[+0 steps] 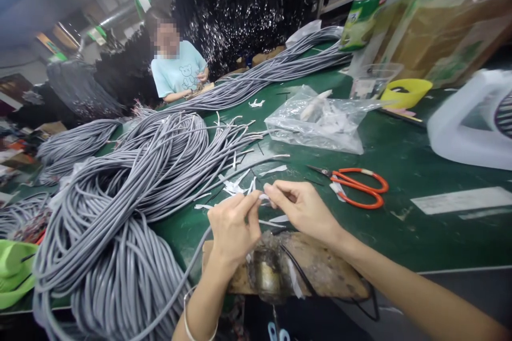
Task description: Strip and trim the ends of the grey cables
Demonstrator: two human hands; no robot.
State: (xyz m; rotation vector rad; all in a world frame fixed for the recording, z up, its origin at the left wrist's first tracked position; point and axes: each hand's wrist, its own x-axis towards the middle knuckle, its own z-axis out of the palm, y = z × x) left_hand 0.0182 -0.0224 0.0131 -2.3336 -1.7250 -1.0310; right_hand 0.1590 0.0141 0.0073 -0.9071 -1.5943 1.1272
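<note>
Two hands, one work point: left hand (236,224) and right hand (306,208) meet over the near part of the green table (400,242), fingers closed in a pinch on a small pale piece (264,197) between them. Fingertip hold suggests something too slight for a full grasp; strip or cable end, cannot tell. One grey cable (194,266) runs up to the left hand and passes out of sight there. Coiled cables (116,186) heap at left, presumably to keep bulk off the working spot. White strips (236,186) lie just beyond the fingers, likely for easy picking. Orange-handled scissors (356,185) rest apart at right, probably within right-hand reach.
</note>
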